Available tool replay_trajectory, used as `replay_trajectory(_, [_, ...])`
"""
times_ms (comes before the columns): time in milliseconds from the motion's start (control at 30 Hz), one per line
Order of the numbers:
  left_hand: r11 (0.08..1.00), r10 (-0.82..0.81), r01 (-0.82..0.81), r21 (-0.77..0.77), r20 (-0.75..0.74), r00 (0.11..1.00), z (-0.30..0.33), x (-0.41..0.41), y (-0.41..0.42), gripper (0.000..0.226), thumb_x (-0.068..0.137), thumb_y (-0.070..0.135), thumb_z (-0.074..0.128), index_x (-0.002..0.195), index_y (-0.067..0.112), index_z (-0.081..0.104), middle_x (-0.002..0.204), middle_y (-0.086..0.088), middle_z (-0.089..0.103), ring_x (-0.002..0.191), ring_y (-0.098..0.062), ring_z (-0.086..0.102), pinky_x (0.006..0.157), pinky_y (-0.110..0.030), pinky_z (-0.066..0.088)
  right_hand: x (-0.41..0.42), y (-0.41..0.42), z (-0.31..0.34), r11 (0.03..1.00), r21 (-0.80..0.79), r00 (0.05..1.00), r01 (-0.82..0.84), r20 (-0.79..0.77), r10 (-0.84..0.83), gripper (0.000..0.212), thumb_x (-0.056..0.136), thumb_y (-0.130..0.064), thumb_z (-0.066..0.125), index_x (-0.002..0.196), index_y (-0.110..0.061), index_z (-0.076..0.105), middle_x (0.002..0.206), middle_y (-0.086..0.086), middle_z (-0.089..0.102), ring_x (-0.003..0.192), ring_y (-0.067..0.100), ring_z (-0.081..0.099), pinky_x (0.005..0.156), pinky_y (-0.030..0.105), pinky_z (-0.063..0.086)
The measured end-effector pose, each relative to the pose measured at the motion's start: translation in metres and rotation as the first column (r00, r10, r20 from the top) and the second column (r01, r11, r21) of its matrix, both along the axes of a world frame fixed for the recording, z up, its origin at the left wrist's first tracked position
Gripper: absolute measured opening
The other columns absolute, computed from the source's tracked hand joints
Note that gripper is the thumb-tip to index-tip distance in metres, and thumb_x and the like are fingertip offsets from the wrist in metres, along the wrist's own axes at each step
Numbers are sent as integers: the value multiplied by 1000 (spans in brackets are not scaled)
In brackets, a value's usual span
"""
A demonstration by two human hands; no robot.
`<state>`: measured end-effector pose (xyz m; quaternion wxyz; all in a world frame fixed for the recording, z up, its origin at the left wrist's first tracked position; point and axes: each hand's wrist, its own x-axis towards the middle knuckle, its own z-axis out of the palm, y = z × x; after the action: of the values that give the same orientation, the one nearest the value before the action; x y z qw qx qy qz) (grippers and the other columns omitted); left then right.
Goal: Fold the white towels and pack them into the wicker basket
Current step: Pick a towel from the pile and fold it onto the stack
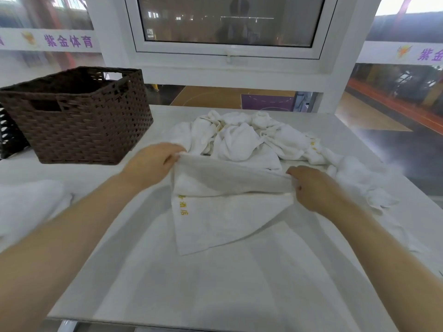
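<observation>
White surface (134, 236) below a window (227, 22); sports court visible beyond the glass. Wicker basket (81, 121) at the far left corner. Heap of unfolded towels (251, 137) at the far edge, trailing toward the right edge. One towel (227, 212) at the middle, yellow lettering near its left side, top layer lifted. Left hand (153, 166) pinches its far left corner; right hand (314, 188) pinches its far right corner. Both grips clamped on cloth. More white cloth (28, 207) at the left edge.

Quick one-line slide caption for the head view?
Both hands pinch a white embroidered towel beside the brown wicker basket.
</observation>
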<state>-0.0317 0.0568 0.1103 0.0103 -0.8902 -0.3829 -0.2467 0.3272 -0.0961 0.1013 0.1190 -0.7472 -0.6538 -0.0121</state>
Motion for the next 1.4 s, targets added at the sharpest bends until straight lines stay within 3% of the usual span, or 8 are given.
replay_trajectory(267, [974, -47, 69, -217, 107, 993, -122, -15, -109, 40, 90, 37, 44, 119, 25, 69, 127, 17, 61, 116, 4, 52, 97, 4, 26, 17, -56, -97, 996, 87, 974, -13, -224, 32, 35, 76, 7, 55, 93, -23, 59, 98, -9, 53, 89, 15, 51, 71, 33, 48])
replay_trajectory(433, [970, -138, 146, -194, 56, 989, -124, -24, -108, 39, 96, 44, 41, 119, 24, 65, 131, 18, 58, 110, 6, 57, 87, -2, 39, 10, -63, -109, 968, 250, 962, 23, -268, 46, 41, 72, 14, 52, 92, -21, 60, 95, -9, 54, 84, 16, 50, 68, 30, 43])
replay_trajectory(633, [963, -63, 76, -257, 59, 996, -120, -18, -123, 70, 90, 73, 13, 123, 25, 51, 125, 27, 47, 86, 3, 57, 68, -5, 39, 11, -62, -113, 960, 280, 973, 23, -227, 43, 40, 70, 15, 55, 90, -20, 61, 91, -8, 55, 77, 19, 52, 64, 36, 46])
replay_trajectory(833, [963, -162, 152, -221, -27, 986, -122, -21, -132, 56, 97, 62, 17, 114, 23, 53, 132, 20, 40, 89, -2, 57, 72, -22, 47, 12, -61, -116, 959, 282, 973, 31, -229, 35, 39, 70, 15, 54, 90, -18, 61, 94, -5, 57, 80, 22, 54, 65, 37, 47])
replay_trajectory(1000, [962, -180, 164, -216, -54, 982, -123, -23, -129, 46, 97, 52, 27, 114, 23, 59, 132, 19, 46, 92, 4, 56, 76, -11, 42, 15, -64, -113, 956, 288, 939, 48, -338, 55, 39, 74, 14, 54, 84, -24, 59, 89, -9, 57, 77, 9, 52, 64, 17, 37])
replay_trajectory(1167, [942, -228, 213, -258, -28, 973, -115, -40, -123, 54, 96, 64, 28, 125, 35, 64, 136, 29, 49, 120, 11, 47, 98, -11, 39, 13, -79, -106, 976, 216, 945, 6, -321, 66, 38, 77, 9, 53, 84, -29, 55, 87, -15, 55, 79, 2, 53, 63, 20, 37])
replay_trajectory(1300, [972, -223, 217, -87, -77, 972, -96, -39, -114, 49, 98, 61, 32, 94, 34, 74, 101, 25, 68, 88, -1, 52, 81, -18, 40, 20, -105, -79, 998, -31, 891, -45, -454, 26, 21, 89, -13, 62, 83, -33, 62, 89, -13, 62, 82, 4, 57, 73, 27, 42])
replay_trajectory(1400, [988, -88, 112, -101, 220, 972, -79, -9, -108, 38, 97, 48, 42, 75, 28, 66, 75, 16, 63, 78, -9, 50, 70, -25, 39, 18, -107, -51, 992, -128, 767, -22, -638, -65, 16, 94, -34, 60, 87, -25, 71, 89, -9, 69, 86, 10, 62, 78, 26, 44])
